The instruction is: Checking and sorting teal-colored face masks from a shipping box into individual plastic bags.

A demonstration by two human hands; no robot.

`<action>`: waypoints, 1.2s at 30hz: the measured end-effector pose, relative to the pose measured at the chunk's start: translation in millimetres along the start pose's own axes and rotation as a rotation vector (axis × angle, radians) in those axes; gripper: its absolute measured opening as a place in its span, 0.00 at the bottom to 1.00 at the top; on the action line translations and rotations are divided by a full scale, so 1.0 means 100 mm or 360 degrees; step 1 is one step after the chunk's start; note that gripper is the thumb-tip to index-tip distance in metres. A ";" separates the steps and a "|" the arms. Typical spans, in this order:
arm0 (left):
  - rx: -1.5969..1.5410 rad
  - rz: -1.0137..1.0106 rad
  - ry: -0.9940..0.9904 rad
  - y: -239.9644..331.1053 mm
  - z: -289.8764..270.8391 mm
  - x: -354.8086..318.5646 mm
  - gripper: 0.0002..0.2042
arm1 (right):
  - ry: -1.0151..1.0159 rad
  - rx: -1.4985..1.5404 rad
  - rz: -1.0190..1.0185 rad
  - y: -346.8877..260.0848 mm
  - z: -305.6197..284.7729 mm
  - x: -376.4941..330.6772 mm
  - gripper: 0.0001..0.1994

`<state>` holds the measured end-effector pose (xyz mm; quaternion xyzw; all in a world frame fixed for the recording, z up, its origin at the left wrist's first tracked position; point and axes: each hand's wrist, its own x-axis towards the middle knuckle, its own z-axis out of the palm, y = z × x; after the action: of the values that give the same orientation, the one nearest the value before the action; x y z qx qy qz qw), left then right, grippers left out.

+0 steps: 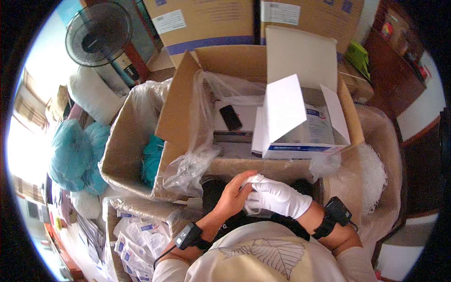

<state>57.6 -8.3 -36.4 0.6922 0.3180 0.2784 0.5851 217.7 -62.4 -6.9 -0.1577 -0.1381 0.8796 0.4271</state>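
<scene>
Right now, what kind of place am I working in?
Probably a room at home used for packing: open cardboard boxes lined with plastic, a bin of small sealed packets, and a standing fan beside pillows. Your left hand is at the gloved right hand.

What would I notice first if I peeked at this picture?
Probably the two hands in the middle near the bottom: the right hand wears a white glove, and the bare left hand pinches that glove's fingertips. Just above them stands an open white box inside a big cardboard carton. A black fan sits at the top left.
</scene>
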 end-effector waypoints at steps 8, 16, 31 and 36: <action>-0.0217 -0.0349 -0.0510 0.31 0.23 0.20 0.15 | 0.1016 -0.1479 -0.0502 -0.34 0.04 -1.05 0.29; -0.0502 -0.0749 -0.1048 0.95 0.99 0.46 0.28 | 0.0964 -0.1807 -0.0789 -0.32 0.18 -1.56 0.12; -0.0038 0.0237 -0.0241 0.85 0.87 0.80 0.13 | 0.3552 -0.2455 0.0171 -1.03 -0.35 -4.26 0.20; 0.1147 0.0806 0.0340 0.94 0.67 1.02 0.09 | 0.2858 -0.2540 -0.1077 -1.27 -0.17 -3.56 0.13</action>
<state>184.4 16.9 47.2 0.8751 0.2737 0.3541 0.1841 522.2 -267.9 82.5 -0.8736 -0.3263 -0.0219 0.3603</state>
